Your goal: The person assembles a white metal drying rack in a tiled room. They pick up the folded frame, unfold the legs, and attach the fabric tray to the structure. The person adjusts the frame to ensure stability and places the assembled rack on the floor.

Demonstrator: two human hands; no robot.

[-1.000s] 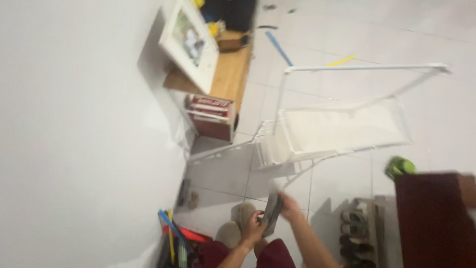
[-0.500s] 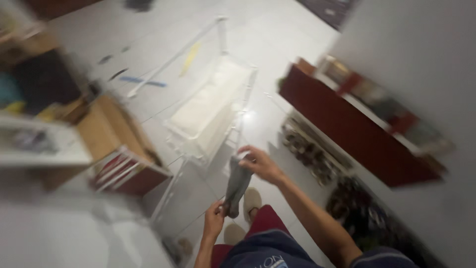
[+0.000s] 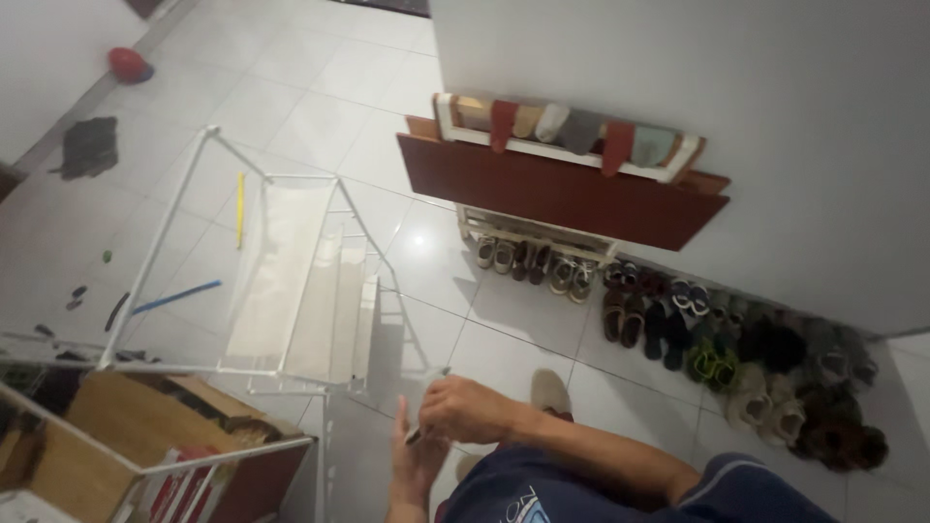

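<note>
My right hand is curled shut in front of my lap, over a small dark grey cloth of which only a sliver shows. My left hand is pressed against it from below, fingers pointing up, with the cloth pinched between the two hands. Both hands hover above the white tiled floor, just right of a white wire drying rack hung with a pale cloth. My foot in a beige slipper rests on the tiles beyond the hands.
A dark red board leans at the grey wall, with socks over a white rail and a low shoe rack beneath. Several shoes line the wall. A wooden cabinet stands at the lower left.
The view has swung from the wall and cabinet round to the shoe rack and wall. The grey cloth, held stretched between both hands before, is now bunched and nearly hidden in them.
</note>
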